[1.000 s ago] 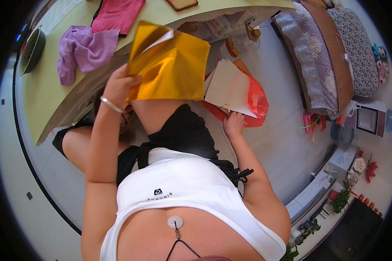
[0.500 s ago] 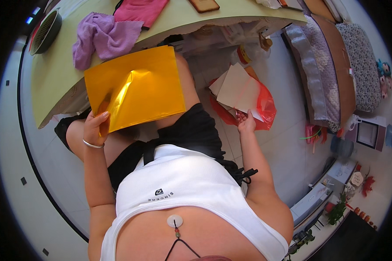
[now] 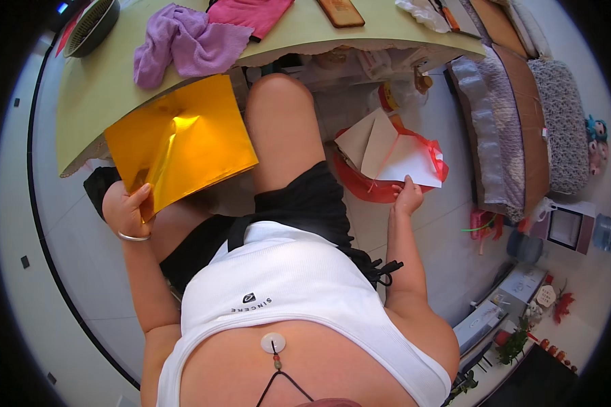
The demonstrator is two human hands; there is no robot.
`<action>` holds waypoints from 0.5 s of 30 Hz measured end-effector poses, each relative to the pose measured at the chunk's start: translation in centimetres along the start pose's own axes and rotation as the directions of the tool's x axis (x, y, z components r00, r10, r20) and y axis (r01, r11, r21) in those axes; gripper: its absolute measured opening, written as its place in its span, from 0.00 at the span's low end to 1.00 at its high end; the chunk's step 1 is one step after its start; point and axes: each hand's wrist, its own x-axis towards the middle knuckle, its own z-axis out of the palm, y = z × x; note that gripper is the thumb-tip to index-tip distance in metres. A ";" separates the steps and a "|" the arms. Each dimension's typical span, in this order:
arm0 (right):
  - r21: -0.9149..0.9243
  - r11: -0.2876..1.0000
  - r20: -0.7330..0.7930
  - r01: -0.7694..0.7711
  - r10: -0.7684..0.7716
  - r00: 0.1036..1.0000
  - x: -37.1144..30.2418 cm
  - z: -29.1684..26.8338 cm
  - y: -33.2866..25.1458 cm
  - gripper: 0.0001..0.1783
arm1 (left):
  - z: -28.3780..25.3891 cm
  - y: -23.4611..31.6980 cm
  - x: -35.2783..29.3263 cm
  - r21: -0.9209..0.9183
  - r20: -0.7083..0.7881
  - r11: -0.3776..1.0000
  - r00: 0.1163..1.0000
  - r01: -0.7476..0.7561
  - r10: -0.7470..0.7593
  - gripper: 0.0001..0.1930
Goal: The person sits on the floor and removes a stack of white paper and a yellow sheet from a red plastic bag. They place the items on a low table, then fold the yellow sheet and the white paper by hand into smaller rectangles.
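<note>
My left hand, with a silver bangle at the wrist, grips the lower left corner of a stack of shiny gold foil sheets. The stack tilts over my left thigh, close to the table edge. To my right, an open red plastic bag lies on the floor, holding stiff tan sheets that lean apart. A white sheet lies beside them in the bag. My right hand has its thumb and fingers closed on the white sheet's near edge.
Ahead curves a pale green table with a purple cloth, a pink cloth, a brown phone and a dark basket. At right stand a cushioned bench and a blue water jug. Jars sit beneath the table.
My left hand has shifted left and slightly down with the gold sheets. My right hand has moved right, from the tan sheets to the white sheet, which now shows more.
</note>
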 end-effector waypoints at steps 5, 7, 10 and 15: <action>-0.163 0.960 0.023 0.228 -0.227 0.974 0.0 -0.9 -1.8 0.13 | -1.1 0.9 -1.2 0.014 0.074 0.987 0.984 -0.161 0.160 0.19; -0.014 0.994 -0.021 0.105 -0.106 0.994 1.0 -1.2 -1.1 0.11 | -1.7 0.9 -1.5 -0.005 0.088 0.985 0.981 -0.173 0.172 0.20; 0.356 0.934 -0.203 0.044 0.031 0.979 1.0 -1.3 -3.3 0.09 | -3.2 1.1 -2.3 -0.058 0.018 0.984 0.985 -0.168 0.170 0.21; 0.618 0.736 0.290 -0.277 0.113 0.950 -3.7 -0.4 -10.2 0.24 | -7.4 0.6 -3.4 -0.172 -0.087 0.979 0.992 -0.111 0.097 0.20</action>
